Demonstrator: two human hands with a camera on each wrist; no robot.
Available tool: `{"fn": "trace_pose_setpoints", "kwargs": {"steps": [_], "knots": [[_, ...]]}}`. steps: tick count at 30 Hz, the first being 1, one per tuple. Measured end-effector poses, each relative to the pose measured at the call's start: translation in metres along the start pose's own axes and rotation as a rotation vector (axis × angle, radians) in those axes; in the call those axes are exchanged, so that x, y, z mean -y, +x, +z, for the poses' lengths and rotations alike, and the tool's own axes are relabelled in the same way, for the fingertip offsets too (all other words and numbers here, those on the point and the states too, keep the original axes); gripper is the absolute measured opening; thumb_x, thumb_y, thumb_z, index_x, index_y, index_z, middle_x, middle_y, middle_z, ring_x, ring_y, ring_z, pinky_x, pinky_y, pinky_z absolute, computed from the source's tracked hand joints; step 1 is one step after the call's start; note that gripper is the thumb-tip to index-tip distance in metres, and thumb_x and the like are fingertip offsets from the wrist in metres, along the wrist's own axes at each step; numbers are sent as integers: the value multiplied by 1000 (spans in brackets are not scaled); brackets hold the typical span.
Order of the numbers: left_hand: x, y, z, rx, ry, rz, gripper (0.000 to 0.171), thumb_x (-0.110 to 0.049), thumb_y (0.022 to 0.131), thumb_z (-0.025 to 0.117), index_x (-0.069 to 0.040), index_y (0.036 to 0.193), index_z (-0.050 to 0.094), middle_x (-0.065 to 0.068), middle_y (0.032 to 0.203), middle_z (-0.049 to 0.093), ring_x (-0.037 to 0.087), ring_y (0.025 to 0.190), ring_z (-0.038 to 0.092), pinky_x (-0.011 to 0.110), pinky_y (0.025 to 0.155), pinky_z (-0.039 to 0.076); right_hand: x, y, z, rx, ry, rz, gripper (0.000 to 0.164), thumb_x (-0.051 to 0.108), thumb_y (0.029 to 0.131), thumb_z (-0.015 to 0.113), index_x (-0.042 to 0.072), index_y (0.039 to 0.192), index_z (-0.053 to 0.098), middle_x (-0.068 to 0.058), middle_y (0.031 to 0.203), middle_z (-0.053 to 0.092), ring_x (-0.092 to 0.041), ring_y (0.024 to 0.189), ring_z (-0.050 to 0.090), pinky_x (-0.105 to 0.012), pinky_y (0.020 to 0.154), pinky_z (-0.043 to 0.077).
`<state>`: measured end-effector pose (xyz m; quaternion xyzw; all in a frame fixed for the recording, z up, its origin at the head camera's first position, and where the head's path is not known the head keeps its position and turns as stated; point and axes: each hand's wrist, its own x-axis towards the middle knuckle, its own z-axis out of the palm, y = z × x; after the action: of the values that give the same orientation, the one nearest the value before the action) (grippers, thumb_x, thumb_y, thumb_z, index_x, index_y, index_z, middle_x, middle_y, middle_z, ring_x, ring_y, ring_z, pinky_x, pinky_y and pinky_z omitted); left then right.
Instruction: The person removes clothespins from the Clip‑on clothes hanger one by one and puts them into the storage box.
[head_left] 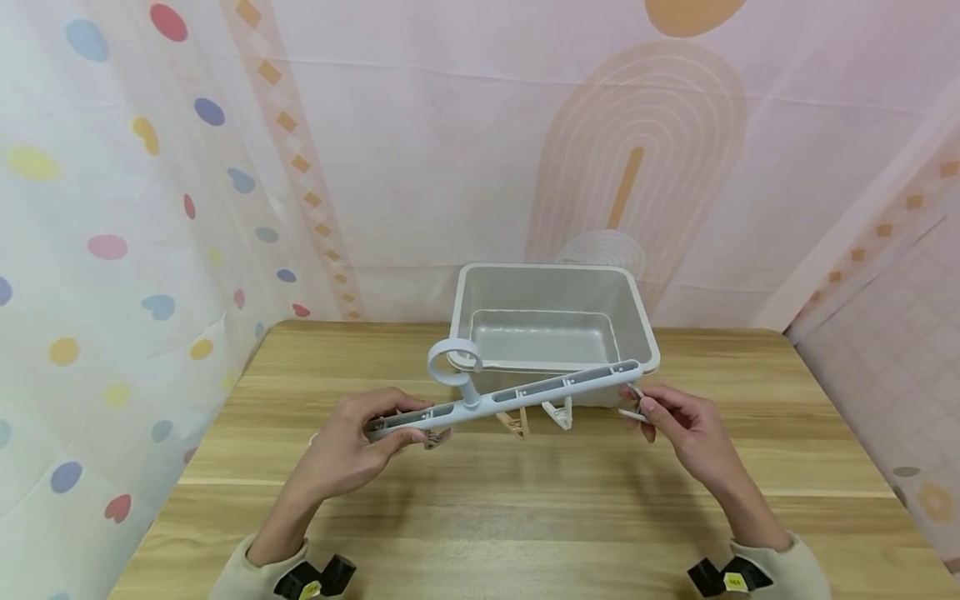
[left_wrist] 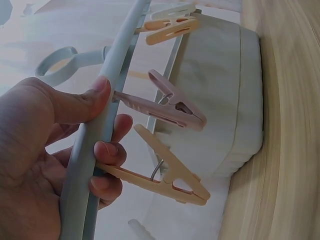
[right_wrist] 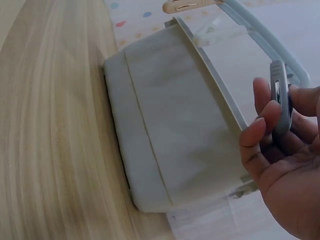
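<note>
A pale blue-grey clip hanger point(head_left: 517, 400) is held up over the table, its bar rising toward the right and its ring hook point(head_left: 454, 362) on top. My left hand point(head_left: 352, 446) grips the bar's left end between thumb and fingers. From the bar hang a mauve clothespin point(left_wrist: 165, 105), a peach clothespin point(left_wrist: 165, 175) close by the left fingers, an orange clothespin point(head_left: 515, 423) and a white clothespin point(head_left: 558, 412). At the bar's right end my right hand point(head_left: 686, 425) pinches a grey clothespin point(right_wrist: 281, 100) between thumb and fingers.
A light grey plastic bin point(head_left: 555, 287) stands at the back of the wooden table point(head_left: 495, 533), just behind the hanger. A patterned cloth point(head_left: 420, 167) hangs behind the table and along its left side. Dark devices point(head_left: 318, 577) are strapped at both sleeves.
</note>
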<state>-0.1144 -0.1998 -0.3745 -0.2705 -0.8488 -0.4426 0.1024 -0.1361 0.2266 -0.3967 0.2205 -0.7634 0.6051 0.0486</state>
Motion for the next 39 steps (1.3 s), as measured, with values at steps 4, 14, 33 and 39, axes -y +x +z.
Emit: {"fn": "trace_pose_setpoints", "kwargs": {"steps": [4, 14, 33, 39], "knots": [[0, 0, -1, 2, -3, -10, 27, -11, 84, 84, -22, 107, 77, -6, 99, 77, 6, 76, 65, 23, 66, 53, 2, 0, -6, 10, -81, 33, 25, 5, 107, 52, -9, 120, 68, 10, 90, 73, -8, 70, 61, -26, 60, 48], [-2, 1, -4, 14, -9, -19, 29, -12, 84, 85, -22, 109, 77, -6, 101, 78, 6, 77, 66, 22, 68, 53, 7, 10, -17, -63, -281, 64, 22, 10, 105, 59, 3, 122, 71, 17, 86, 72, -8, 70, 62, -24, 58, 51], [-1, 1, -4, 72, -18, -39, 29, -14, 85, 83, -23, 112, 77, -8, 104, 78, 6, 80, 67, 23, 71, 53, 27, 38, -32, -113, -463, 67, 28, 19, 102, 65, 8, 127, 71, -10, 103, 73, 1, 78, 63, -23, 58, 47], [-2, 1, -6, 70, -12, -37, 29, -13, 85, 83, -23, 111, 77, -7, 104, 78, 6, 80, 66, 23, 70, 53, 33, 53, -32, -100, -496, 37, 24, 21, 102, 66, 9, 122, 73, -9, 102, 74, -1, 78, 62, -21, 60, 48]]}}
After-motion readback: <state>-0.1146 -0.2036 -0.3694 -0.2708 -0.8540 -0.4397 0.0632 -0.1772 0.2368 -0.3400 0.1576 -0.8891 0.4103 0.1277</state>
